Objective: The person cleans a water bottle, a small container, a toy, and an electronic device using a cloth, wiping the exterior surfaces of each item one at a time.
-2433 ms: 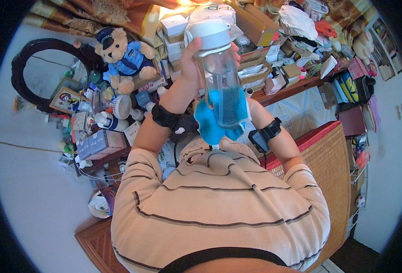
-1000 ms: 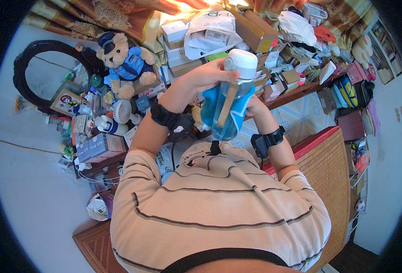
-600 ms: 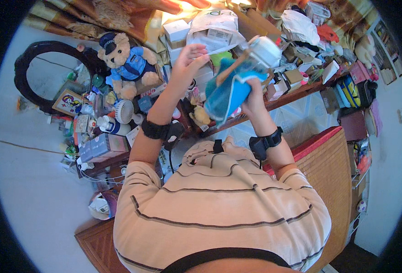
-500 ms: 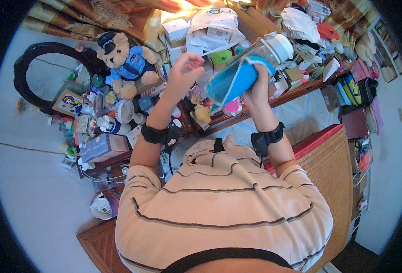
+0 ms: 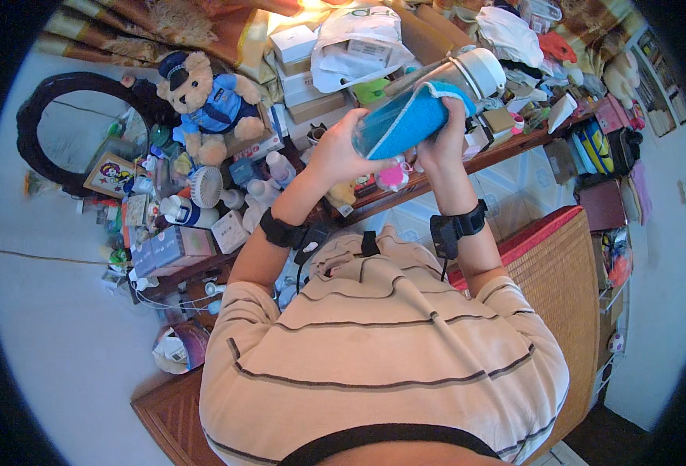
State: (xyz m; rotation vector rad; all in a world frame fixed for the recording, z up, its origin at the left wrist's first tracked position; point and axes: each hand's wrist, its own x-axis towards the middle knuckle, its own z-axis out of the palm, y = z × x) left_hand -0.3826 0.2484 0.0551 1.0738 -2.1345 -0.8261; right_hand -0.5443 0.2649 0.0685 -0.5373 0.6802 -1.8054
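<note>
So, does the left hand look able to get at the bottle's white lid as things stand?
Probably not without shifting: the left hand is at the base of the bottle, while the white lid sits at the other end, beyond the blue cloth and the right hand.

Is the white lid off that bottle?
No: the white lid sits on the end of the clear bottle, beyond the blue cloth.

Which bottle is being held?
The clear bottle with the white lid and blue cloth, between left hand and right hand; the white bottle beside the small fan touches neither.
</note>
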